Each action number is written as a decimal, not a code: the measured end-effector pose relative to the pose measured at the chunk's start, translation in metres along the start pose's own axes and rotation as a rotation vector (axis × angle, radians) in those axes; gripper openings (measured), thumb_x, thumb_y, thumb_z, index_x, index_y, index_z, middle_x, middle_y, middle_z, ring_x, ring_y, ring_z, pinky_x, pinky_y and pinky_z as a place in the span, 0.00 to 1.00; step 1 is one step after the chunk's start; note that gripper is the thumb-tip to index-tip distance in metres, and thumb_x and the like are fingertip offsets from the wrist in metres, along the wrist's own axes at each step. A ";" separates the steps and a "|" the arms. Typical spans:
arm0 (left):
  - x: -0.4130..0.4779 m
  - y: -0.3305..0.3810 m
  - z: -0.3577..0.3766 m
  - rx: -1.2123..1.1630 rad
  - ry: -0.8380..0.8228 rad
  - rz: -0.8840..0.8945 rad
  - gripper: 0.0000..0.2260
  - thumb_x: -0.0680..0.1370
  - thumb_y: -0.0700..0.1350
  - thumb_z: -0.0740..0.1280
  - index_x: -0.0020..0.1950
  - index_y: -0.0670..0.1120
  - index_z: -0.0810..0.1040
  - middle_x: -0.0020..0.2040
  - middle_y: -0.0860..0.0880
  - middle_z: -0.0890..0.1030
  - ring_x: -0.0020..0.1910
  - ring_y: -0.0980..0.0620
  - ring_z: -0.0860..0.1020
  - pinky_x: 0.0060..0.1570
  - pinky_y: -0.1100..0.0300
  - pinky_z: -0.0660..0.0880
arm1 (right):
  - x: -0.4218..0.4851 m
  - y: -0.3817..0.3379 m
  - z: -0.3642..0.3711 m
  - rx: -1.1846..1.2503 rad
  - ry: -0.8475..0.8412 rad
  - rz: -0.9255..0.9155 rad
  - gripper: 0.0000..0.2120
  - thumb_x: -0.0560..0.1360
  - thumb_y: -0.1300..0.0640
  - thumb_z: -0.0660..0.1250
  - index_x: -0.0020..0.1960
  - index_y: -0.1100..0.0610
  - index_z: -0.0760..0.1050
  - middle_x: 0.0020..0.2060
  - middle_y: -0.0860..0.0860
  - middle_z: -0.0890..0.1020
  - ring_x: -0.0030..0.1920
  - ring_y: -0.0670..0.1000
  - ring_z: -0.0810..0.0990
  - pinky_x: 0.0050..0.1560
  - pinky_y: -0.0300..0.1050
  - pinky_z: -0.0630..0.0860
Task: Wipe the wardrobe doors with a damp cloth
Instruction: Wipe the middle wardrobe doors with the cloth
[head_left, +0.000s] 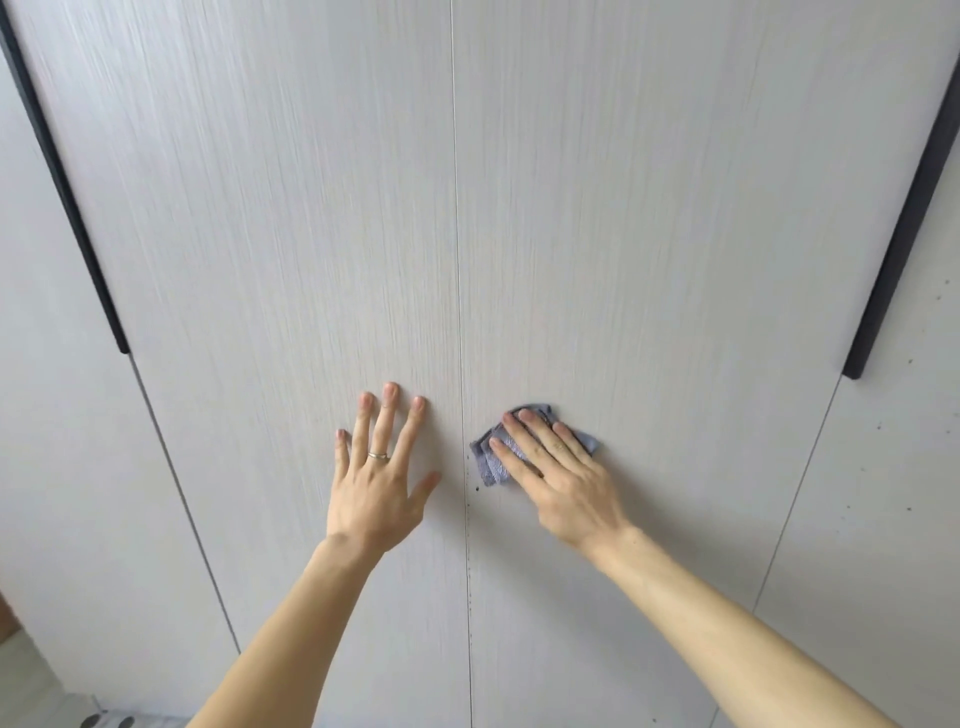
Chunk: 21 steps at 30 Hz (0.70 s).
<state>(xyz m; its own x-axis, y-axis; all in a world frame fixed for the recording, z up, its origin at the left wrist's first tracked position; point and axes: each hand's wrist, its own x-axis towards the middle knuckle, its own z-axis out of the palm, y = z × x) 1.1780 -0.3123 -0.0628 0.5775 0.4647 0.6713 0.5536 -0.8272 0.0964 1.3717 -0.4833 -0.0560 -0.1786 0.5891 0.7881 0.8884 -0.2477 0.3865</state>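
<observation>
Two pale wood-grain wardrobe doors fill the view, the left door (270, 234) and the right door (649, 234), with a thin seam between them. My left hand (379, 478) lies flat on the left door, fingers spread, holding nothing; it wears a ring. My right hand (561, 478) presses a crumpled blue-grey cloth (493, 462) flat against the right door, just right of the seam. Most of the cloth is hidden under my fingers. Small dark specks sit on the seam beside the cloth.
A black vertical handle strip (67, 197) runs along the left door's outer edge, another (904, 223) along the right door's. Further pale panels flank both sides; the right one (893, 467) has dark specks. A bit of floor (31, 675) shows at the bottom left.
</observation>
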 end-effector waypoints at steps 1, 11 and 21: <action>0.000 0.000 0.000 0.001 -0.002 -0.001 0.44 0.78 0.59 0.68 0.83 0.55 0.41 0.82 0.51 0.36 0.81 0.46 0.35 0.75 0.36 0.51 | 0.013 0.004 -0.006 0.006 0.040 0.062 0.27 0.82 0.65 0.43 0.73 0.57 0.72 0.74 0.56 0.69 0.76 0.57 0.64 0.73 0.57 0.66; -0.002 -0.001 -0.002 -0.013 0.007 -0.006 0.44 0.77 0.59 0.69 0.83 0.55 0.43 0.83 0.51 0.37 0.81 0.45 0.37 0.76 0.36 0.52 | 0.010 -0.021 0.015 0.024 -0.019 0.016 0.27 0.82 0.63 0.42 0.75 0.56 0.68 0.76 0.55 0.67 0.77 0.57 0.62 0.75 0.56 0.63; -0.003 0.003 -0.001 -0.036 0.037 -0.016 0.45 0.76 0.55 0.72 0.83 0.54 0.46 0.83 0.52 0.39 0.81 0.46 0.38 0.75 0.34 0.53 | -0.032 0.073 -0.036 -0.058 0.108 0.323 0.31 0.74 0.72 0.52 0.75 0.58 0.68 0.75 0.60 0.67 0.77 0.61 0.63 0.75 0.60 0.61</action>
<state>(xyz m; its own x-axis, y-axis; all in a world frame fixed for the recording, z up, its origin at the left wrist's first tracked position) 1.1775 -0.3166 -0.0635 0.5457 0.4666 0.6961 0.5403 -0.8308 0.1333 1.4269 -0.5477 -0.0356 0.0615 0.3890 0.9192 0.8813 -0.4535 0.1330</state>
